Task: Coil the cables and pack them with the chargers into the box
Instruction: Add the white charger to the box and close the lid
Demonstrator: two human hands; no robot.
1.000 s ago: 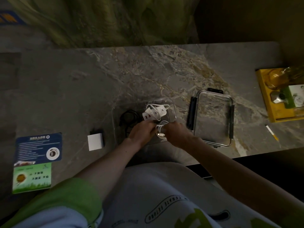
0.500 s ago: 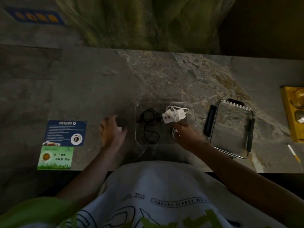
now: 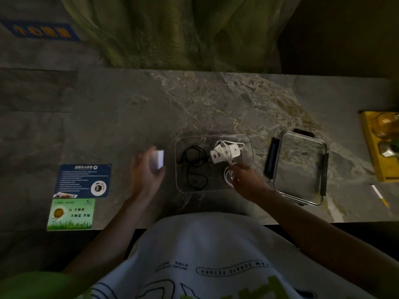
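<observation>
Left hand [image 3: 146, 171] is closed around a small white charger [image 3: 157, 159], held just above the tabletop [image 3: 121, 117] and just left of the clear box [image 3: 250, 145]. Right hand [image 3: 246, 180] reaches over the box's near right corner with its fingers pinched together on the coiled white cable [image 3: 227, 176], which lies inside the box. Also in the box are a looped black cable [image 3: 194, 167] on the left and a white multi-port charger [image 3: 224, 154] with its own cord wrapped round it at the back right. The lid [image 3: 299, 167] lies flat, well apart to the right.

The step in hand looks like packing the last charger (the cables appear coiled already). Next, the left hand would need to carry the block over the box wall and set it in the free space near the front, while the right hand keeps the white coil from springing open.

Half a second ago the left hand was flat on the tabletop over the charger; now it has lifted it and turned it toward the box. One second ago both hands were together at the white cable.
</observation>
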